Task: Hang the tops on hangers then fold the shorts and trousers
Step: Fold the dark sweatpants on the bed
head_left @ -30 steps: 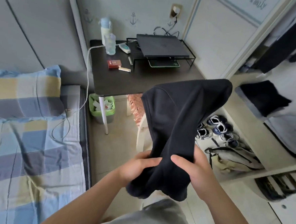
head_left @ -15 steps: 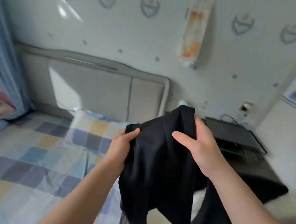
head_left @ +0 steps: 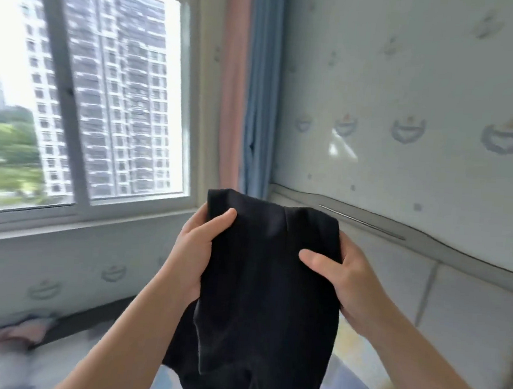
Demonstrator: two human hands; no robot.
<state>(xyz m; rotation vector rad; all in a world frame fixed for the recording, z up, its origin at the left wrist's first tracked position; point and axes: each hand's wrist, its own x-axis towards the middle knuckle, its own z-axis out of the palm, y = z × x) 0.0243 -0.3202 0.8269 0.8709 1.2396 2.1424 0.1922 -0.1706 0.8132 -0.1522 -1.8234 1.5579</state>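
Note:
A black garment [head_left: 260, 301] hangs in front of me, held up at chest height by both hands. My left hand [head_left: 198, 248] grips its upper left edge, thumb on the front of the cloth. My right hand [head_left: 339, 279] grips the upper right edge, thumb pressed across the front. The cloth drops down between my forearms and out of the bottom of the view. I cannot tell whether it is a top, shorts or trousers. No hanger is in sight.
A large window [head_left: 83, 91] fills the left, with pink and blue curtains [head_left: 247, 87] beside it. A padded grey headboard [head_left: 454, 299] runs along the patterned wall at right. The checked bed [head_left: 355, 371] lies below, with pinkish cloth [head_left: 11, 335] at lower left.
My view has swung left from the desk and wardrobe, past the headboard, to the window. Both hands kept hold of the black garment and moved to its upper edge, spreading it wider.

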